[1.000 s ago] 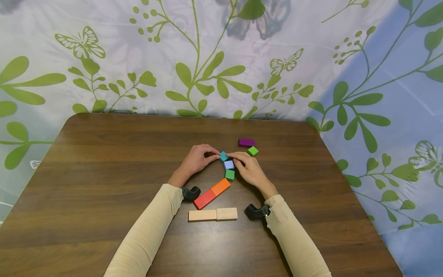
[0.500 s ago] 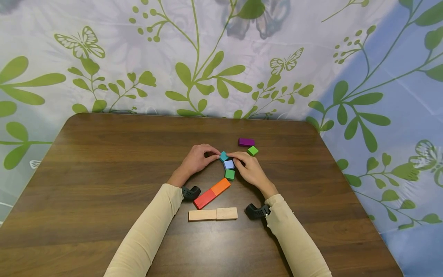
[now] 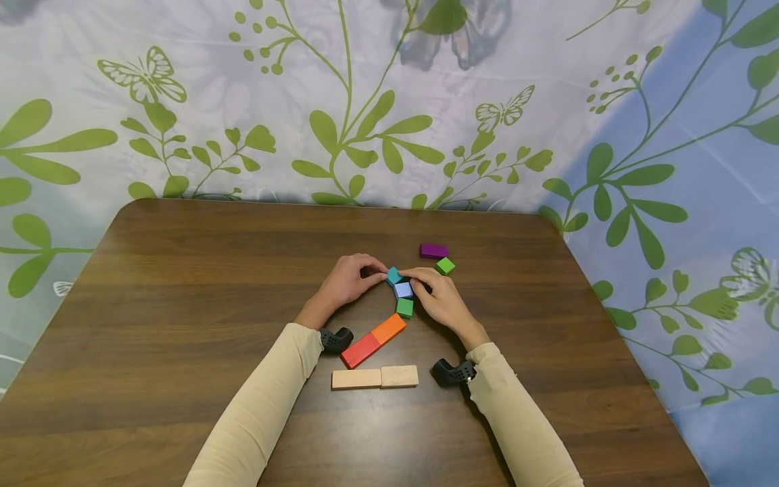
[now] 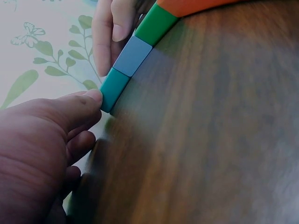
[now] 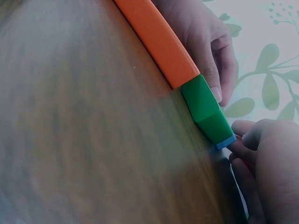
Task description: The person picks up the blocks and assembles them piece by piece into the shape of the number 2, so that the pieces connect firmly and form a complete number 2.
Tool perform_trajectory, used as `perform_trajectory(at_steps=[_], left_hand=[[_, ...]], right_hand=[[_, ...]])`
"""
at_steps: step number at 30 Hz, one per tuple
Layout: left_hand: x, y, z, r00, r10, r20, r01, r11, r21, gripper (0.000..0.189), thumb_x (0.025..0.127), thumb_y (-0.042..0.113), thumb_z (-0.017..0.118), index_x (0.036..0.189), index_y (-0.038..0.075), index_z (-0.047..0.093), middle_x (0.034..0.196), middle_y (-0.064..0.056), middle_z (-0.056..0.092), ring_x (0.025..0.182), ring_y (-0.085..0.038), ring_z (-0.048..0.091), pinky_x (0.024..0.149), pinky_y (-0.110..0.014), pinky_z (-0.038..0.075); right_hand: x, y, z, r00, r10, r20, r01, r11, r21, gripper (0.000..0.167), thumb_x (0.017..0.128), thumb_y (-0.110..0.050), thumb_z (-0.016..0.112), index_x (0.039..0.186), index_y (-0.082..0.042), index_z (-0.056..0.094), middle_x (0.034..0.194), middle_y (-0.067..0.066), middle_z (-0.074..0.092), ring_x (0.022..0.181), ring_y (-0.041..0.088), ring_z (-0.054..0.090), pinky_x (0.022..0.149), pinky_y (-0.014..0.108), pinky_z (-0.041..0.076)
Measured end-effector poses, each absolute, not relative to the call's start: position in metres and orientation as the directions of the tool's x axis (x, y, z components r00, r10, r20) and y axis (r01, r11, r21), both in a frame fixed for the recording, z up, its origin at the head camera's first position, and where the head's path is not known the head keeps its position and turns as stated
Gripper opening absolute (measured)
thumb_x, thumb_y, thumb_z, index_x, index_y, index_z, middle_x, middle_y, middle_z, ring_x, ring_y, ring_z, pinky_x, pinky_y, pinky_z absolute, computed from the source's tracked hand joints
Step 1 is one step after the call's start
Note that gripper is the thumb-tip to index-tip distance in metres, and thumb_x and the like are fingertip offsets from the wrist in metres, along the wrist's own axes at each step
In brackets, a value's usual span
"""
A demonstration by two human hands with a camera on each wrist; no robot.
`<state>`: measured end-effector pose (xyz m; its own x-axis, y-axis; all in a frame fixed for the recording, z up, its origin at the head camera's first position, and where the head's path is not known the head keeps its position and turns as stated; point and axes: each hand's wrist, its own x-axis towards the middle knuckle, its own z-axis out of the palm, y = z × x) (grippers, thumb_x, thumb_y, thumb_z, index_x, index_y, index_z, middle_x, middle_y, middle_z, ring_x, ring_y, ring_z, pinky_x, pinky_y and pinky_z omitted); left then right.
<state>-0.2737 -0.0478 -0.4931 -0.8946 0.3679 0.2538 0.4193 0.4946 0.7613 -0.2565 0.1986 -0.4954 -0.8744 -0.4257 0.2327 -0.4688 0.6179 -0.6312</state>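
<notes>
A teal block (image 3: 393, 275) lies at the far end of a curved row on the table. My left hand (image 3: 348, 279) pinches its left side between thumb and index finger; in the left wrist view the thumb (image 4: 91, 98) is against the block's end. My right hand (image 3: 441, 295) reaches in from the other side, index fingertip touching the teal block and thumb beside the light blue block (image 3: 403, 291). A green block (image 3: 404, 308) follows in the row, then an orange block (image 3: 389, 328) and a red block (image 3: 360, 350). The contact side of the right fingers is partly hidden.
Beyond the right hand lie a purple block (image 3: 434, 251) and a lime green block (image 3: 445, 266). Nearer to me, two plain wooden blocks (image 3: 356, 379) lie end to end. A floral cloth (image 3: 243, 101) hangs behind the brown table (image 3: 182, 270).
</notes>
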Motion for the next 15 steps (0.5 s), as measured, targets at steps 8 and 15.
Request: perform_trajectory(at_steps=[8, 15], left_hand=[[-0.2732, -0.0479, -0.4924, -0.895, 0.369, 0.252, 0.418, 0.495, 0.762, 0.012, 0.096, 0.019, 0.075, 0.105, 0.013, 0.08, 0.101, -0.003, 0.075, 0.089, -0.017, 0.066, 0.084, -0.035, 0.055], [-0.2733, -0.0488, -0.4925, -0.891, 0.376, 0.256, 0.425, 0.485, 0.764, 0.012, 0.096, 0.018, 0.075, 0.106, 0.012, 0.08, 0.101, -0.003, 0.075, 0.09, -0.017, 0.067, 0.084, -0.035, 0.056]], right_hand=[[-0.2567, 0.1985, -0.4952, -0.869, -0.432, 0.24, -0.479, 0.612, -0.63, 0.031, 0.107, -0.014, 0.053, 0.132, -0.018, 0.071, 0.134, 0.005, 0.068, 0.129, 0.025, 0.06, 0.107, 0.049, 0.048], [-0.2573, 0.1995, -0.4957, -0.871, -0.428, 0.239, -0.474, 0.61, -0.635, 0.031, 0.108, -0.014, 0.052, 0.133, -0.017, 0.07, 0.134, 0.005, 0.068, 0.13, 0.025, 0.06, 0.108, 0.049, 0.047]])
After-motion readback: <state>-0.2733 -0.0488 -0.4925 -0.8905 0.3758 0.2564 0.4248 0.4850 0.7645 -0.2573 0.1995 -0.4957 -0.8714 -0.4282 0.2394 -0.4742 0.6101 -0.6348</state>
